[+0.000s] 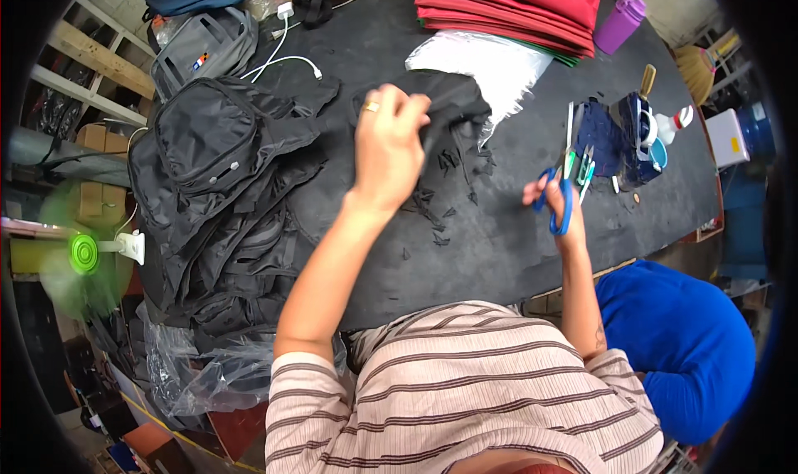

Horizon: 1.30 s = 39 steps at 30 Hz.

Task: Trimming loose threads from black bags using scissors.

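My right hand point(568, 216) is closed around blue-handled scissors point(562, 201), with the blades pointing away from me toward the far side of the table. My left hand point(387, 146), with a ring on one finger, is curled over a black fabric piece point(457, 96). The fingertips are partly hidden, but they look closed on its near left part. Small black fabric scraps point(428, 208) lie on the table between my two hands. Left of my left arm is a heap of black backpacks point(208, 129).
Red folded fabric point(507, 9) rests at the back, behind a white sheet point(470, 54). A purple bottle point(621, 25), green snips point(587, 165) and a navy organizer point(638, 137) are at right. A green fan point(83, 254) stands left; blue fabric point(677, 341) bulges beside my right arm.
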Motion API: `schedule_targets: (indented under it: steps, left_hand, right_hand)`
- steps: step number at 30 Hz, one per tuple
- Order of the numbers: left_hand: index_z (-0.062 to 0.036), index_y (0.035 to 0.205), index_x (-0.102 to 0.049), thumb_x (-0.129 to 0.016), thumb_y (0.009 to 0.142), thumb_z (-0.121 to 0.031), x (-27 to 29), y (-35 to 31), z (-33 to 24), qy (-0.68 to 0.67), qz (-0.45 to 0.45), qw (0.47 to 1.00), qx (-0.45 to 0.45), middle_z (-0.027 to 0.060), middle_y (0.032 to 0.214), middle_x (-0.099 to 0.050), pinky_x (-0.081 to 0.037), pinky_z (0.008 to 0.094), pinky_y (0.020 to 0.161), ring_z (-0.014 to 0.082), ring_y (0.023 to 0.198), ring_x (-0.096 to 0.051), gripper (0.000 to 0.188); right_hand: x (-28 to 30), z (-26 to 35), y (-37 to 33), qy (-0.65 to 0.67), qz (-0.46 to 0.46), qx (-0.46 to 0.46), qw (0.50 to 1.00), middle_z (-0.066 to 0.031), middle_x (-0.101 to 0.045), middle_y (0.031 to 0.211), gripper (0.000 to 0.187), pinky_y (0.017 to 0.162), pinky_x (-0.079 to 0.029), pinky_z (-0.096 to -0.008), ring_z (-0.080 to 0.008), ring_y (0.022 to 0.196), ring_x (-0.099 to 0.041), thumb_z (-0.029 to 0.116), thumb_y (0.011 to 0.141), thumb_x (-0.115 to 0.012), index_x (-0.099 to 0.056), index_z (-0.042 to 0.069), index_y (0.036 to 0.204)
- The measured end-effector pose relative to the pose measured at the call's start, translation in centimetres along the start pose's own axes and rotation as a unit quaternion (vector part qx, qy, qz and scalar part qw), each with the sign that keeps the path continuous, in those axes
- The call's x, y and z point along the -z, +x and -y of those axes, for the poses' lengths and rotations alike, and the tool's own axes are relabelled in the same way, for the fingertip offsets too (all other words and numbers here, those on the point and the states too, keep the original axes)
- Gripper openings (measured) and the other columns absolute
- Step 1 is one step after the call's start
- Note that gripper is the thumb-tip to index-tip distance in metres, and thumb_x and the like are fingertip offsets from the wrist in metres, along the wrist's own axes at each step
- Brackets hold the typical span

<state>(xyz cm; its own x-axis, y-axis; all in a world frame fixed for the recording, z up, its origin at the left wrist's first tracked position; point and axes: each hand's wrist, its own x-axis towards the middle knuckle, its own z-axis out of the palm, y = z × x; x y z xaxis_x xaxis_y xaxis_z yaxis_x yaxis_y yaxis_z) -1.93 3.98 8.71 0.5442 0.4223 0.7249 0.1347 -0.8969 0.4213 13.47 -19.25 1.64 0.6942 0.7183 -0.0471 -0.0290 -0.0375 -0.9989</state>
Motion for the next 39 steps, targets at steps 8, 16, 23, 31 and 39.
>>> schedule_targets:
  steps: [8,16,23,31,39]
  left_hand:
    - [-0.0036,0.087,-0.062,-0.059,0.059,0.005,4.7,4.4,-1.4,0.001,-0.06,0.967,-0.246,0.0062,0.074,-0.049,-0.042,0.0321,0.061,0.0228,0.069,-0.05,0.029]
    - [-0.0016,0.108,-0.055,-0.059,0.074,0.001,0.8,-0.9,4.7,-0.056,-0.039,0.993,0.1,0.0148,0.102,-0.05,-0.042,0.0339,0.085,0.0292,0.094,-0.052,0.035]
    - [-0.0047,0.099,-0.052,-0.065,0.082,-0.019,-2.6,-10.0,-0.4,-0.453,-0.048,0.761,0.462,0.0073,0.094,-0.052,-0.044,0.0238,0.072,0.0115,0.077,-0.052,0.025]
    - [-0.0005,0.108,-0.055,-0.057,0.085,-0.013,-7.5,-6.3,-1.6,-0.654,0.105,0.522,0.537,0.0073,0.102,-0.061,-0.048,0.0326,0.084,0.0175,0.093,-0.059,0.026]
    - [-0.0004,0.105,-0.054,-0.063,0.074,0.002,-8.4,-5.7,-2.0,-0.624,0.096,0.614,0.474,0.0062,0.098,-0.061,-0.045,0.0281,0.081,0.0147,0.089,-0.058,0.032]
  right_hand:
    - [-3.3,2.9,9.3,0.501,0.318,0.075,0.802,-0.0143,-0.059,0.1,0.032,0.089,-0.04,-0.038,-0.0265,0.094,-0.059,0.032,0.087,-0.055,-0.052,0.004,0.101]
    - [-7.7,1.0,10.4,0.11,0.081,-0.119,0.983,-0.0044,-0.056,0.065,0.024,0.048,-0.04,-0.0239,-0.0122,0.053,-0.054,0.006,0.064,-0.072,-0.053,0.004,0.08]
    - [-6.0,-0.9,9.4,0.102,0.028,-0.174,0.979,-0.0031,-0.059,0.075,0.035,0.048,-0.04,-0.0245,-0.0125,0.065,-0.058,0.01,0.063,-0.076,-0.054,0.007,0.089]
    - [-5.7,2.0,6.3,-0.045,0.032,-0.038,0.998,-0.0069,-0.06,0.089,0.046,0.071,-0.048,-0.0278,-0.0146,0.082,-0.058,-0.001,0.058,-0.077,-0.05,0.005,0.095]
    - [-5.9,3.1,3.8,-0.009,-0.044,0.119,0.992,-0.01,-0.062,0.087,0.042,0.068,-0.048,-0.0254,-0.0118,0.074,-0.056,-0.007,0.059,-0.073,-0.047,0.003,0.091]
